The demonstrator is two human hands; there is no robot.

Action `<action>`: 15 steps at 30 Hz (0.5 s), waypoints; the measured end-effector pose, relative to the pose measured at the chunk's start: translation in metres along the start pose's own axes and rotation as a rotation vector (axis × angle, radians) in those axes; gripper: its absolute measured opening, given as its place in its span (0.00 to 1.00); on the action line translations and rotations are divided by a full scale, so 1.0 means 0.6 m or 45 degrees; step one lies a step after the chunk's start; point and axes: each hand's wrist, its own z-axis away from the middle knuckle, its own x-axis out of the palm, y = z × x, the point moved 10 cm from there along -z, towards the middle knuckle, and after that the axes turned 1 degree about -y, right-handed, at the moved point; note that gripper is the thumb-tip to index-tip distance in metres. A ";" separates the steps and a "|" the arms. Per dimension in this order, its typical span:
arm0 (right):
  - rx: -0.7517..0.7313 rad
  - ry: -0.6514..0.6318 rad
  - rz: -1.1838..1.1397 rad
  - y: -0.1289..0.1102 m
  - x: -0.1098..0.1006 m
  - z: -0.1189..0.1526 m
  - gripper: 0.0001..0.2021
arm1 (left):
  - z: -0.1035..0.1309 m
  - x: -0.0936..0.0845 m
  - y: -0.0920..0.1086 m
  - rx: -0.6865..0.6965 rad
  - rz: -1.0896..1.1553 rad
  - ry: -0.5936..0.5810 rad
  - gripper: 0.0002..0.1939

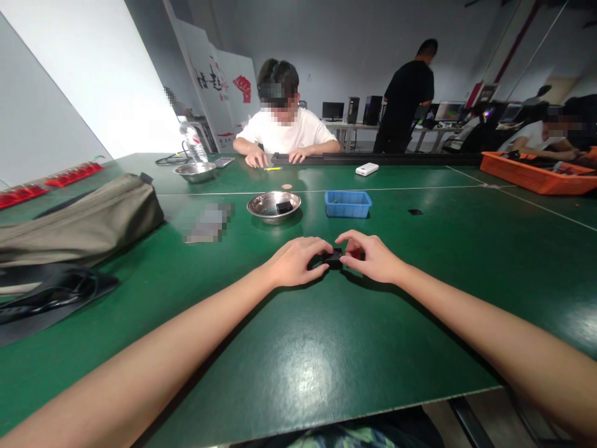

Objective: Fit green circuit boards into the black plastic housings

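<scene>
A small black block-like part (333,258) rests on the green table (280,336) between my hands. My left hand (301,261) has its thumb and fingers closed on the part's left side. On the other side, my right hand (370,255) has its thumb at the part's right edge, with the index finger raised and curved above it, apart from the thumb. Beyond my hands stand a metal bowl (261,210) with a black piece (284,208) in it and a blue plastic tray (347,205).
A grey-brown bag (107,214) and a black strap or visor-like item (56,298) lie at left. A flat black piece (415,212), a white power bank (367,169) and an orange crate (532,174) are right. Across the table sits a person (305,127) in white.
</scene>
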 end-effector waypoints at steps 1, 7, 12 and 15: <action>0.016 0.037 0.000 0.004 -0.005 0.000 0.13 | 0.000 0.001 -0.002 -0.020 -0.011 -0.004 0.12; 0.093 0.201 0.050 0.023 -0.031 0.000 0.09 | 0.014 -0.016 -0.091 -0.470 -0.196 0.091 0.12; 0.116 0.200 0.065 0.030 -0.031 -0.001 0.10 | 0.045 -0.036 -0.181 -0.855 -0.213 0.143 0.17; 0.128 0.188 0.071 0.033 -0.029 -0.001 0.11 | 0.054 -0.040 -0.200 -0.917 -0.206 0.151 0.18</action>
